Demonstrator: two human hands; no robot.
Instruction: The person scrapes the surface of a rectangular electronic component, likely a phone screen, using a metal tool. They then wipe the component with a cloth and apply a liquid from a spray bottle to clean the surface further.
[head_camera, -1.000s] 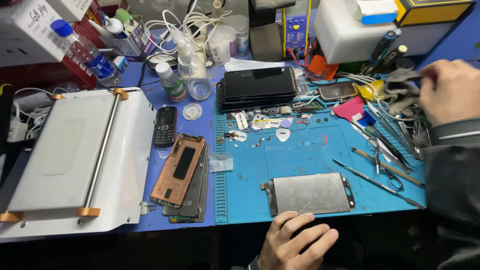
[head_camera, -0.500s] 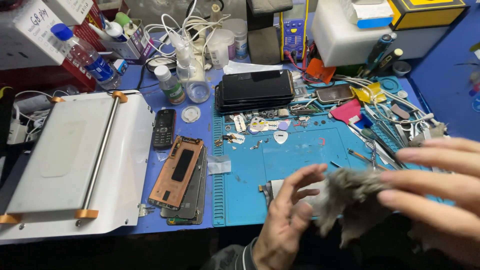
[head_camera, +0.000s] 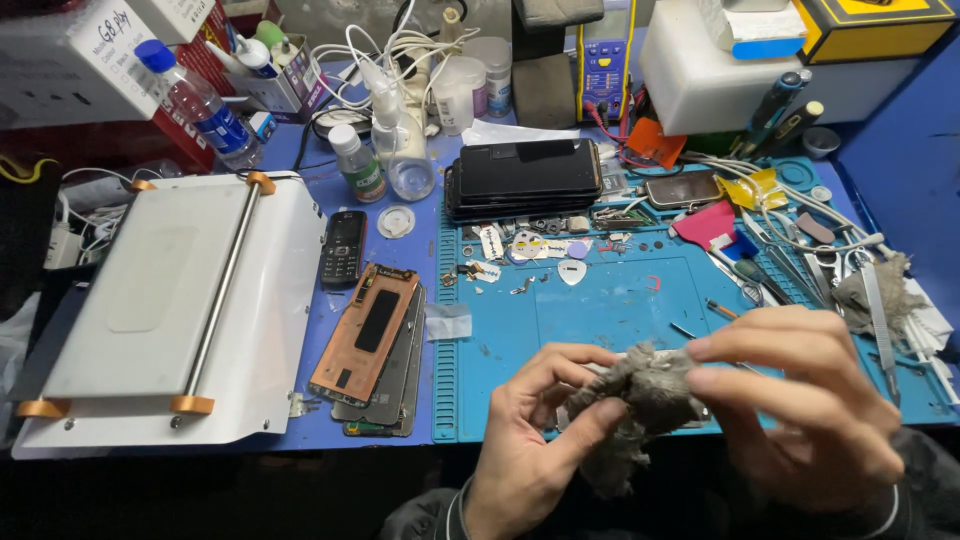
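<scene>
Grey rag (head_camera: 640, 395) sits bunched between both hands over the blue work mat (head_camera: 600, 310); left hand (head_camera: 535, 450) and right hand (head_camera: 800, 400) each pinch it with curled fingers. Both hands and rag cover the mat's near edge, with a stack of phones (head_camera: 525, 175) beyond and opened phone backs (head_camera: 370, 345) to the left.

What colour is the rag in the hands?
The rag is grey and dirty-looking, seen in the head view.
</scene>
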